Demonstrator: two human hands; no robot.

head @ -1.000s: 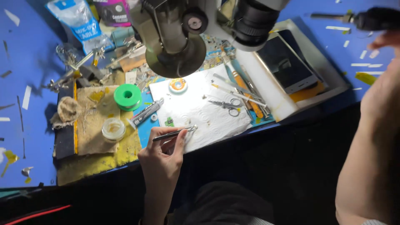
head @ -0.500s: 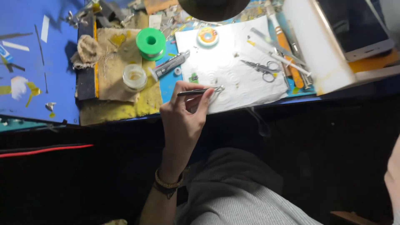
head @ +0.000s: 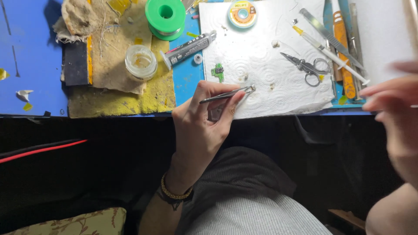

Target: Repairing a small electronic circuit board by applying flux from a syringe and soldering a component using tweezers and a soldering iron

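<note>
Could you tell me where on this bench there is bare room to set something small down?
Bare room: the blue mat left of the brown cloth, and the paper towel between the green circuit board and scissors. Crowded: the tool row at right.

**What is escaping the view**

The right hand (head: 394,117) is blurring at three o'clock, its fingers smearing into streaks, so its grip is not showing; the frame's edge is cutting its arm. The tweezers (head: 227,94) are disappearing partly behind the left hand (head: 202,119), and whatever their tips are pinching is reading too small to tell. At twelve o'clock the edge is slicing the green spool (head: 165,14) and the cloth (head: 80,16). The small green board (head: 217,71) is showing no legible detail.
</note>
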